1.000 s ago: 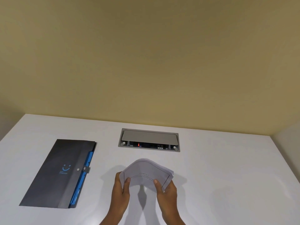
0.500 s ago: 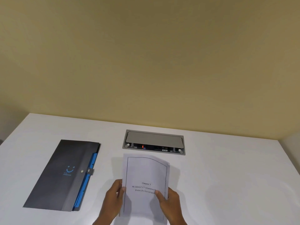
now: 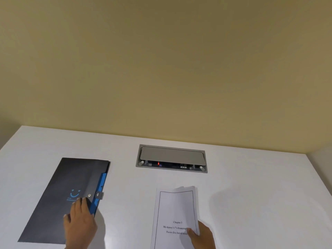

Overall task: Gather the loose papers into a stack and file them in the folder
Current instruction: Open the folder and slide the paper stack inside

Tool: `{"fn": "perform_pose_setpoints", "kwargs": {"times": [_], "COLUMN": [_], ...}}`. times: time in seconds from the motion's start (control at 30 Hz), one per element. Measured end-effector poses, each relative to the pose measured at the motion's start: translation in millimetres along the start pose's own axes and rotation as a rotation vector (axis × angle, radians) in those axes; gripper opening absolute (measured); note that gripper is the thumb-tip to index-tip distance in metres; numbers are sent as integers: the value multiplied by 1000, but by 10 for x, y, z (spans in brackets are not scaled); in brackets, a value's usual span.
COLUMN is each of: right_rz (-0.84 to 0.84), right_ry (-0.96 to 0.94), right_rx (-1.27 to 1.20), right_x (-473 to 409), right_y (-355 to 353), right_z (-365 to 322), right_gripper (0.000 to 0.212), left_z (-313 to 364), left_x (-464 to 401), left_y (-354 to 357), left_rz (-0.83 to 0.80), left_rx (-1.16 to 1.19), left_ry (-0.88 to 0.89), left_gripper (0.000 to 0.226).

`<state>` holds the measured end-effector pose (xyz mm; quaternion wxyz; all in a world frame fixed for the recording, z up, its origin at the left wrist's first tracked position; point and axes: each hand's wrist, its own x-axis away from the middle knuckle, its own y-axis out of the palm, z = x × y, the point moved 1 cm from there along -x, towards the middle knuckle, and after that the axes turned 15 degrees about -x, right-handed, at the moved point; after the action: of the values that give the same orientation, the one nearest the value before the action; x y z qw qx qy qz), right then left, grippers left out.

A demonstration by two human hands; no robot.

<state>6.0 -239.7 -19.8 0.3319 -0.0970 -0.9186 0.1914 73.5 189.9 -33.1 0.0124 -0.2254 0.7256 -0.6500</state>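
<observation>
A white table [image 3: 251,194] runs up to a plain yellowish wall [image 3: 161,60]. Beyond both hands, set into the tabletop, sits a grey socket box [image 3: 171,158] with its lid tilted up and a small red light showing. Under the left hand [image 3: 80,222] lies the dark folder [image 3: 59,198], shut, blue tabs along its right edge; the fingers rest spread and flat on its cover just below the snap strap [image 3: 98,194], grasping nothing. The stack of papers [image 3: 175,212] lies flat on the table under the right hand [image 3: 203,237], whose thumb presses on the printed top sheet at its right edge. The hands are well apart.
</observation>
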Motion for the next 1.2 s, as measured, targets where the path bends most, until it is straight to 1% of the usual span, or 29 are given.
{"fn": "perform_pose_setpoints", "kwargs": {"times": [0.13, 0.3, 0.4, 0.53, 0.7, 0.83, 0.97, 1.07, 1.2], "right_rz": [12, 15, 22, 25, 21, 60, 76, 98, 146], "right_ry": [18, 41, 64, 84, 70, 68, 46, 10, -74], "right_rx": [37, 64, 49, 2, -40, -135, -254, -346, -484], "right_x": [2, 1, 15, 60, 79, 57, 83, 159, 274], "right_y": [-75, -141, -174, -252, -361, -506, -681, -837, -1062], "right_z": [2, -68, -108, -176, -253, -324, -471, -629, -857], "right_gripper": [40, 38, 34, 26, 27, 29, 30, 29, 28], "left_z": [-37, 25, 64, 71, 89, 207, 405, 659, 1035], "left_x": [-135, -212, -222, -268, -287, -131, 124, 350, 745], "left_y": [20, 36, 11, -35, -147, -267, -436, -599, -847], "left_rz": [-64, -78, -75, -41, -33, -35, -144, -149, -113], "left_rx": [-36, -2, 71, 178, 331, 441, 531, 565, 637], "left_ry": [-21, -20, -17, 0, -23, -64, -101, -106, -43], "left_gripper": [79, 78, 72, 70, 75, 84, 86, 82, 72]}}
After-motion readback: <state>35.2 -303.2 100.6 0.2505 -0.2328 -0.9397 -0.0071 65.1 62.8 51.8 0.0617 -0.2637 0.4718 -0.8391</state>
